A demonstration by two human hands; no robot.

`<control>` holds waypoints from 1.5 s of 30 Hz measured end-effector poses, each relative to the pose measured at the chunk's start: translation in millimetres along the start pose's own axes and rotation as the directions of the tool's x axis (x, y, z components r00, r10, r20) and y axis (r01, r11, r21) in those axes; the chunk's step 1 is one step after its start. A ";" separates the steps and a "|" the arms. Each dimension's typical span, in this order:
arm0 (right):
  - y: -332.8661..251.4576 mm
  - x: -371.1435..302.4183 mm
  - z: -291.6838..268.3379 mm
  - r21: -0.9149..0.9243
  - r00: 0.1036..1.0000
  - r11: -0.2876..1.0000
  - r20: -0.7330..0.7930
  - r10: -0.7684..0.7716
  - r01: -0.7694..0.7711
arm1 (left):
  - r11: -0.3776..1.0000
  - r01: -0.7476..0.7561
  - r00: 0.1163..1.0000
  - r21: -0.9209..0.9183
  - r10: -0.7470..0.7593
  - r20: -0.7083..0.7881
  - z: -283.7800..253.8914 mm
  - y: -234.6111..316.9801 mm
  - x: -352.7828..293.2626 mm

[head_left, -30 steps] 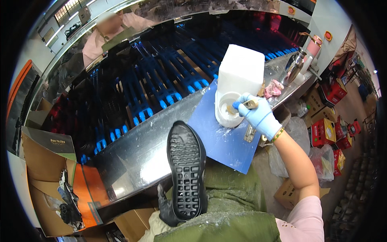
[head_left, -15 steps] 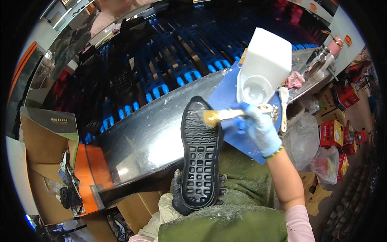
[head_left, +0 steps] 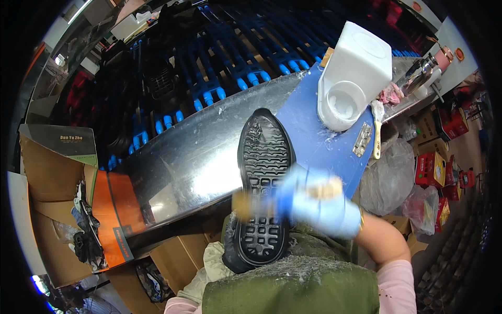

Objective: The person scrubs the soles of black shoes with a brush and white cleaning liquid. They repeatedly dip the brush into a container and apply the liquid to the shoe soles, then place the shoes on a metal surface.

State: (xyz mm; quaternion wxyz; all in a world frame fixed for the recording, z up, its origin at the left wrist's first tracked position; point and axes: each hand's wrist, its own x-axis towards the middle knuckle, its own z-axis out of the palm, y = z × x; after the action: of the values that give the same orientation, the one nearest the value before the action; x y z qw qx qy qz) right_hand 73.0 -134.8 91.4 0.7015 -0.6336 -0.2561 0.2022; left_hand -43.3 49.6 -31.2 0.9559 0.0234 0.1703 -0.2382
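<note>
Black sole (head_left: 265, 154), the reference item, is positioned patterned face up, heel over the green apron (head_left: 293, 290), toe toward the counter (head_left: 175, 172). Left hand (head_left: 228, 257) (dark-gloved, largely hidden) is at the sole's heel, apparently supporting it from beneath; how far its fingers close cannot be told. Right hand (head_left: 325, 205), blurred, at the sole's right edge, has fingers closed around a brush (head_left: 242, 206), bristles at the sole's left edge. White container (head_left: 361, 52) stands right of the toe, seemingly for easy reach.
</note>
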 end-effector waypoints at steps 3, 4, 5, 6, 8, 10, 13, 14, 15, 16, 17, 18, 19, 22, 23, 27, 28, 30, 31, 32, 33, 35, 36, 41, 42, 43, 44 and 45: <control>44.9 58.8 -13.8 -0.335 0.922 0.941 -0.377 -0.089 -0.046 | 0.984 0.089 0.996 -0.156 -0.085 0.033 32.8 -1.2 -12.3; 54.1 67.4 -12.0 -0.322 0.935 0.944 -0.349 -0.053 -0.067 | 0.961 0.093 0.995 -0.259 -0.082 0.053 20.2 -0.3 -11.9; 48.8 62.1 -1.6 -0.389 0.960 0.921 -0.270 -0.072 -0.040 | 0.975 0.084 0.996 -0.205 -0.082 0.018 13.0 4.6 -10.7; 44.1 50.7 11.5 -0.451 0.978 0.892 -0.188 -0.087 -0.007 | 0.986 0.077 0.997 -0.150 -0.081 -0.018 7.1 9.8 -9.9; 46.3 33.8 16.6 -0.060 0.956 0.998 -0.291 -0.041 0.025 | 0.995 0.086 0.994 -0.056 -0.089 -0.056 9.5 12.9 -10.5; 48.8 35.1 9.6 0.070 0.911 0.994 -0.400 0.103 -0.081 | 0.994 0.101 0.993 0.031 -0.099 -0.059 22.9 13.8 -12.7; 41.3 21.9 12.0 -0.403 0.960 0.911 -0.213 -0.183 0.085 | 0.956 0.092 0.992 -0.279 -0.111 -0.055 14.9 9.1 -5.0; 36.3 15.7 16.9 -0.375 0.967 0.920 -0.169 -0.189 0.114 | 0.970 0.097 0.992 -0.221 -0.113 -0.061 19.6 9.4 -5.7; 24.5 10.1 15.6 0.024 0.972 0.996 -0.218 0.088 -0.085 | 0.982 0.103 0.991 -0.160 -0.116 -0.068 24.6 9.7 -6.0; 14.2 7.4 13.8 0.123 0.913 0.973 -0.338 0.228 -0.197 | 0.989 0.119 0.991 0.087 -0.112 -0.078 45.7 9.9 -6.9; 19.4 -1.3 8.5 -0.027 0.938 0.977 -0.285 0.196 -0.213 | 0.993 0.093 0.988 0.075 -0.083 -0.132 52.7 8.6 -6.2; 24.7 -14.1 3.6 -0.177 0.958 0.960 -0.227 0.173 -0.216 | 0.996 0.067 0.981 0.065 -0.053 -0.187 55.4 5.7 -4.6; 24.4 -24.9 3.8 -0.436 0.989 0.890 0.008 -0.148 0.137 | 0.982 -0.149 0.989 0.117 0.147 0.021 44.0 -4.6 5.5; -0.9 -47.2 15.2 -0.168 0.963 0.983 0.268 -0.023 0.070 | 0.981 -0.190 0.953 0.039 0.175 0.246 8.7 -10.1 19.0; -4.4 -42.8 10.6 -0.032 0.985 0.998 0.159 0.060 -0.056 | 0.995 -0.100 0.963 0.002 0.096 0.250 12.5 -4.3 18.0; 29.8 3.6 0.2 -0.106 0.899 0.988 -0.434 0.054 -0.111 | 0.999 0.038 0.999 -0.027 -0.037 0.017 27.1 1.2 7.1; 30.2 5.1 8.8 -0.361 0.945 0.932 -0.289 -0.153 0.040 | 0.984 -0.082 0.996 -0.156 0.085 0.018 31.5 -5.9 15.3; 28.2 -8.5 21.0 -0.441 0.944 0.866 -0.107 -0.312 0.237 | 0.788 -0.386 0.911 -0.480 0.408 -0.062 50.6 -37.7 37.8; 18.0 -22.5 29.5 0.148 0.975 0.986 -0.195 0.103 -0.075 | 0.561 -0.530 0.808 -0.636 0.561 -0.178 64.7 -60.9 52.0; 12.8 -30.6 21.9 0.173 0.942 0.981 -0.308 0.134 -0.083 | 0.868 -0.458 0.873 -0.191 0.398 -0.284 54.2 -37.5 41.2; 17.0 -32.8 19.2 0.150 0.904 0.981 -0.390 0.173 -0.123 | 0.961 -0.134 0.897 0.240 0.221 -0.383 43.8 -12.2 30.3; 19.3 -39.1 21.2 -0.144 0.957 0.982 -0.281 0.074 -0.118 | 0.992 -0.019 0.903 -0.127 0.072 0.424 42.4 -33.2 61.0; 27.2 -44.1 24.9 -0.397 0.962 0.887 -0.036 -0.270 0.234 | 0.974 0.000 0.889 -0.225 0.103 0.445 26.1 -29.1 58.8; -16.2 -43.7 -21.5 -0.218 0.900 0.975 -0.431 -0.069 -0.030 | 0.975 0.119 0.972 -0.185 -0.077 0.222 8.7 0.8 46.1; -1.8 -35.6 -47.2 -0.217 0.783 0.973 -0.590 -0.197 0.082 | 0.973 0.155 0.974 -0.168 -0.122 0.189 20.8 -1.2 47.0; -7.6 -29.6 -73.4 -0.211 0.772 0.977 -0.615 -0.163 0.039 | 0.971 0.180 0.976 -0.156 -0.156 0.155 31.7 -2.5 46.5; -12.8 -18.0 -93.9 -0.346 0.722 0.938 -0.649 -0.238 -0.002 | 0.967 0.197 0.976 -0.159 -0.178 0.129 26.8 0.7 44.9; -7.3 -7.6 -114.9 -0.452 0.704 0.891 -0.641 -0.307 -0.024 | 0.970 0.219 0.975 -0.108 -0.212 0.073 25.4 3.2 42.4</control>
State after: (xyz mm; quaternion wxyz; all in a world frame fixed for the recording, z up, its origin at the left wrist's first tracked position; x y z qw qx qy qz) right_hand 137.4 -230.5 90.3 0.6025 -0.7778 -0.0595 -0.1689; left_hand 1.3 30.3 -21.7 0.9289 -0.0576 0.1563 -0.3307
